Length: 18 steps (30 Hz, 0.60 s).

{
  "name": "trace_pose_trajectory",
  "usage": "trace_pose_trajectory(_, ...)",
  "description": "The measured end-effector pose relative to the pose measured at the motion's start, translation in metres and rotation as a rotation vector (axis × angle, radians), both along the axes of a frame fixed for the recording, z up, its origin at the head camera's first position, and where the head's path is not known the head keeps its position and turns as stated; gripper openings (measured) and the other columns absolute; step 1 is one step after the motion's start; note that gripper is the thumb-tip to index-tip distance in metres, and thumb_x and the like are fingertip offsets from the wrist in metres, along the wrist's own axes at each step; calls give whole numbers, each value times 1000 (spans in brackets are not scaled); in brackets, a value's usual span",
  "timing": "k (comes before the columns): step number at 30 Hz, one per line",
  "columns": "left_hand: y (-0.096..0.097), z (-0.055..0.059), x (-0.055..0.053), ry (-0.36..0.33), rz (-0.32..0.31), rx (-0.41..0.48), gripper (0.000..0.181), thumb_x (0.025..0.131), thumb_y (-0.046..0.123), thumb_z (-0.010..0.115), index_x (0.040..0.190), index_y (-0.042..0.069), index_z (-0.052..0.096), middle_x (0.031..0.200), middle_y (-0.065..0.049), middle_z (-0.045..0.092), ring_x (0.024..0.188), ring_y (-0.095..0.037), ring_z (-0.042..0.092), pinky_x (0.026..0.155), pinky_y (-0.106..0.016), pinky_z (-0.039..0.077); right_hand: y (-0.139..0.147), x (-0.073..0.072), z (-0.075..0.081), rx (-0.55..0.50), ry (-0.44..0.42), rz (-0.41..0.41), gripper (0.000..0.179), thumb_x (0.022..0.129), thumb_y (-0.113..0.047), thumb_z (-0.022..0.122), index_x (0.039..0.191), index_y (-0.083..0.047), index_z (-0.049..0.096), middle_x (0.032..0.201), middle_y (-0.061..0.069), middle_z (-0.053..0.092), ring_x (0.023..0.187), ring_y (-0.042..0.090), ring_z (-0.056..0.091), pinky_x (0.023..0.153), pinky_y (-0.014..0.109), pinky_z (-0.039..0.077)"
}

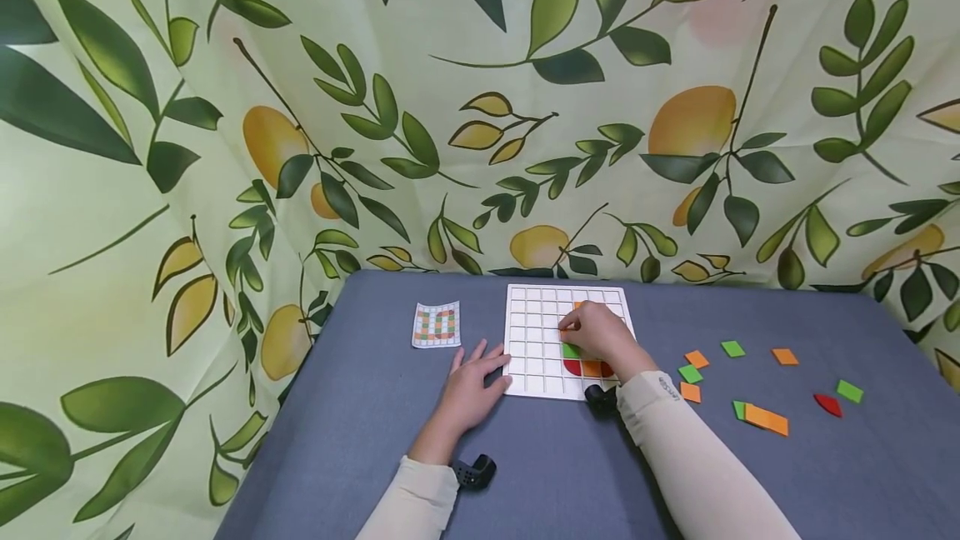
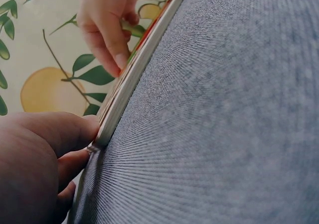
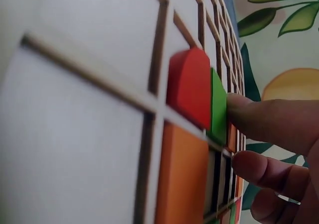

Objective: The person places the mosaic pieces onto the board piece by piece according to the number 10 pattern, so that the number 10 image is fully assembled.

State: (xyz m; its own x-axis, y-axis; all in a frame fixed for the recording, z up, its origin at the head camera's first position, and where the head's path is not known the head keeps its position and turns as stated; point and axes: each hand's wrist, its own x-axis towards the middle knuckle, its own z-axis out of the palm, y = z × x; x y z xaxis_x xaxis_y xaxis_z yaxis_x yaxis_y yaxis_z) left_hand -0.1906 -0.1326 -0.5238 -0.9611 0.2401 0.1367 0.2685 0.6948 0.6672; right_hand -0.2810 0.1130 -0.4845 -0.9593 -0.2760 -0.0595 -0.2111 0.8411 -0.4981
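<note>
A white gridded board (image 1: 532, 340) lies on the table, with coloured tiles in some cells on its right side. My right hand (image 1: 603, 334) is over these cells, thumb and fingers pinching a small orange tile (image 3: 232, 137) just beyond a green tile (image 3: 218, 107). A red rounded piece (image 3: 190, 87) sits beside the green one, and an orange square (image 3: 182, 176) lies in a neighbouring cell. The hand hides part of the filled cells in the head view. My left hand (image 1: 471, 390) rests at the board's left edge, fingers extended, touching the rim.
Left of the board lies a small card (image 1: 436, 325) printed with a coloured grid pattern. To the right are scattered loose tiles: green squares (image 1: 732, 348), orange squares (image 1: 785, 356), an orange strip (image 1: 766, 419) and a red rounded piece (image 1: 828, 405). A leaf-patterned curtain (image 1: 465, 215) stands behind the table.
</note>
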Motion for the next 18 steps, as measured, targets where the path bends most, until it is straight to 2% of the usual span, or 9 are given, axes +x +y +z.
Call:
trace_pose_trajectory(5,-1,-1,1,-1,4,6,37,94,27,65,130,14,66,143,-1,56,145,-28,35,121,-57,10,6,1,2,21,14,-3,11,85,-20,74,94,-16,80,99,3,74,95,23,62,80,39,51)
trace_pose_trajectory(9,-1,-1,1,3,0,4,37,94,27,65,129,14,67,143,-2,56,145,-28,36,121,-58,11,22,2,9,8,-17,-12,12,85,-19,74,94,-13,79,94,5,70,87,22,58,73,35,46)
trace_pose_trajectory(13,-1,0,1,11,2,4,36,94,25,65,128,14,67,142,-2,57,145,-29,36,121,-58,11,51,2,16,22,-64,-47,19,85,-20,74,100,-9,76,88,9,64,81,23,53,67,33,42)
trace_pose_trajectory(18,-2,-1,0,26,-12,-9,36,94,25,65,127,13,68,142,-4,57,144,-31,37,120,-60,13,101,7,22,88,-86,-128,31,87,-16,71,113,1,70,97,19,65,83,28,58,68,40,49)
